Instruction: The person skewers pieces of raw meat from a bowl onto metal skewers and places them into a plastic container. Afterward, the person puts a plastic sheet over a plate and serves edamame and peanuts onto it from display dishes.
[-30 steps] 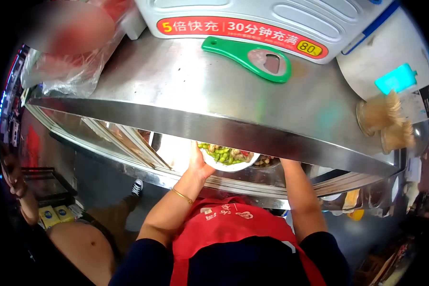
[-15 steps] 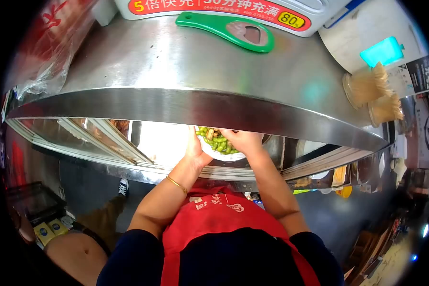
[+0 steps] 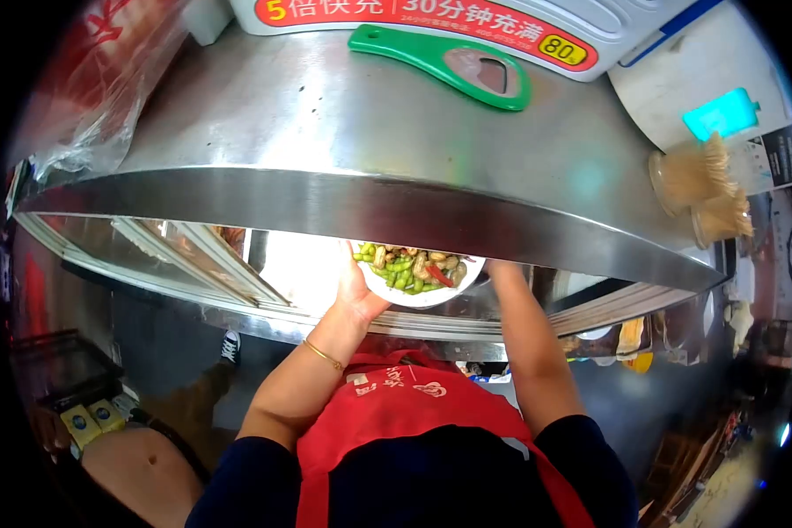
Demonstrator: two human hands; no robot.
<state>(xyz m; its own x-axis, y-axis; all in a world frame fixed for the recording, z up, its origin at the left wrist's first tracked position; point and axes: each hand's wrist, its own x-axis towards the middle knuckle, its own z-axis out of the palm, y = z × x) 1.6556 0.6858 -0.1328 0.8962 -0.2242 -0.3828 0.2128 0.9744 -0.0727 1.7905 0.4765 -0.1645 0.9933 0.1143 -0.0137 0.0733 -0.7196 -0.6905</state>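
My left hand [image 3: 358, 289] holds the left side of a white plate [image 3: 418, 297] just below the counter's front edge. On the plate lie green edamame pods [image 3: 402, 275], peanuts and a piece of red chilli [image 3: 439, 276]. The far part of the plate is hidden by the counter edge. My right forearm [image 3: 526, 330] reaches under the counter to the right of the plate; the fingers of that hand are hidden there.
The steel counter [image 3: 264, 123] bears a green bottle opener [image 3: 449, 66], toothpick holders [image 3: 697, 182] and a plastic bag [image 3: 88, 97]. Sliding glass panels [image 3: 176, 255] lie below its edge. Another person's bare belly [image 3: 145, 466] shows at lower left.
Half a second ago my right hand was over the food on the plate; it has moved right, back under the counter. The red chilli now shows on the food. My left hand still holds the plate.
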